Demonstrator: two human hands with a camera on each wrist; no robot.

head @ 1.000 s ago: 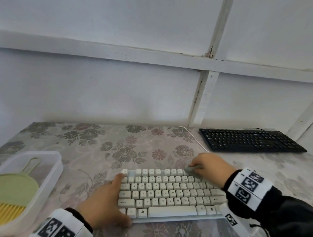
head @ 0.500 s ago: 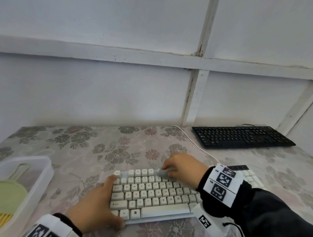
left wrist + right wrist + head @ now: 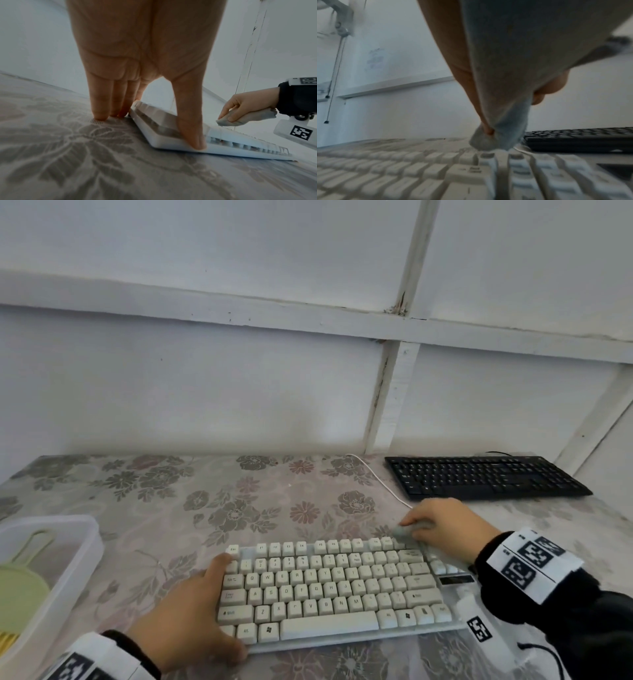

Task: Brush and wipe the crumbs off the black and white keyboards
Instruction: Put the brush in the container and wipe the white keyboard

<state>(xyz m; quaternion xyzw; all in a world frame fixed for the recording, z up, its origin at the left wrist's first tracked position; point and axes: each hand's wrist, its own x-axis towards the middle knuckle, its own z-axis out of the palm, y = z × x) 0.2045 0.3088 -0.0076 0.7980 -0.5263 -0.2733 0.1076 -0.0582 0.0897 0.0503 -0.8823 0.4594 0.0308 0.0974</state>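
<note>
1. White panelled walls with painted battens rise behind a bench [image 3: 212, 501] covered in a grey floral cloth.
2. The white keyboard [image 3: 335, 590] lies at the near edge of the bench, directly in front of the person; a white cable [image 3: 376, 474] runs from it toward the wall.
3. The black keyboard [image 3: 483, 475] sits at the far right of the bench against the wall, well apart from both hands.
4. The left hand [image 3: 185, 621] braces the white keyboard's left end: straight fingers stand along its side with their tips on the cloth, and the thumb [image 3: 192, 129] presses on the near left corner.
5. The right hand [image 3: 445, 525] has its fingers curled around a bunched grey cloth [image 3: 409, 530], whose tip touches the top key row near the keyboard's right part.
6. A clear plastic tub [image 3: 73, 563] at the left edge of the bench holds a pale green brush [image 3: 20, 594] with yellow bristles.
</note>
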